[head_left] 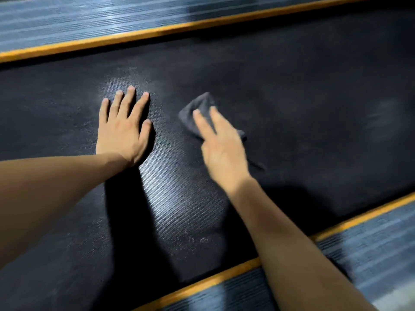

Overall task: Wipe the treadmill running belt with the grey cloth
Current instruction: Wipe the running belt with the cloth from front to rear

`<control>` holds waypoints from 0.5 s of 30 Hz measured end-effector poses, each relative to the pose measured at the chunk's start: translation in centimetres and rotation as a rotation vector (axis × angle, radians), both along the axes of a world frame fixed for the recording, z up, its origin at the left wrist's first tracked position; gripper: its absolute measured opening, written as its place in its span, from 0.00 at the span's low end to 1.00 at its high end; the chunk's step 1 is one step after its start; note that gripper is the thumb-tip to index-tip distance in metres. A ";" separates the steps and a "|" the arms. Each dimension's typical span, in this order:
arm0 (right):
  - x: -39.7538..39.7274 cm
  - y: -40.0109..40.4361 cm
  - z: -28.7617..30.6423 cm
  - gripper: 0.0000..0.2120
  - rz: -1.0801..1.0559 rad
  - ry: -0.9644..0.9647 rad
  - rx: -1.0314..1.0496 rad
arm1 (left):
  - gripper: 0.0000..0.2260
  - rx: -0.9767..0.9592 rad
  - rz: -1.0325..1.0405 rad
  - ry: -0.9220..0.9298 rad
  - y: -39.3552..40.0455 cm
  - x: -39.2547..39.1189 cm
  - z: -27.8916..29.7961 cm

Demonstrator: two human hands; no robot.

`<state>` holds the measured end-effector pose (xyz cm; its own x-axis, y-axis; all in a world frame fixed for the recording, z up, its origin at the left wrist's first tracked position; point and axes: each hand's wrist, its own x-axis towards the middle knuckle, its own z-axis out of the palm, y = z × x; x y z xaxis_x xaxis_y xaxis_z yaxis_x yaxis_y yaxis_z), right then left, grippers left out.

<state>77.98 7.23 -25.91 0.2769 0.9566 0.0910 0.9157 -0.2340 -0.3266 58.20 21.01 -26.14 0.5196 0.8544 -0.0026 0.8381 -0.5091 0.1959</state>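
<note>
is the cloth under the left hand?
No, the grey cloth lies under the right hand; the left hand rests flat on the bare belt.

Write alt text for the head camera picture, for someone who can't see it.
A person's right hand presses a grey cloth onto a dark treadmill belt with straight fingers, blurred. The left hand lies flat on the belt beside it. Orange-edged side rails run along both sides.

Grey cloth half under blurred right hand
</note>
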 end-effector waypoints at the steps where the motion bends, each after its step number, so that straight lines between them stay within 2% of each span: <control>1: 2.2 -0.2 -0.2 0.32 -0.092 -0.033 -0.004 | 0.27 -0.004 0.001 -0.001 -0.1 0.0 0.0; 3: 6.2 -0.4 0.0 0.32 -0.250 -0.077 0.008 | 0.27 0.001 0.008 -0.001 -0.2 0.0 0.0; 5: 8.8 -0.8 0.4 0.32 -0.314 -0.064 -0.029 | 0.27 -0.003 0.008 -0.005 -0.1 0.1 0.0; 8: 7.1 -1.0 0.5 0.30 -0.337 -0.031 0.035 | 0.27 -0.004 0.002 0.005 0.0 0.3 -0.1; 10: 1.8 -1.4 0.4 0.29 -0.281 0.025 0.067 | 0.27 0.001 0.007 0.012 0.0 0.1 -0.2; 12: -4.5 -2.6 0.7 0.29 -0.137 0.091 0.028 | 0.27 0.003 0.003 0.010 0.1 0.1 -0.2; 15: -9.3 -4.1 1.3 0.34 0.055 0.043 0.029 | 0.27 0.003 -0.006 0.003 0.2 -0.1 -0.1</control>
<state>68.67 3.16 -24.57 0.2278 0.9676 0.1085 0.9120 -0.1730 -0.3720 58.05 21.21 -26.27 0.5250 0.8511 -0.0019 0.8354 -0.5149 0.1921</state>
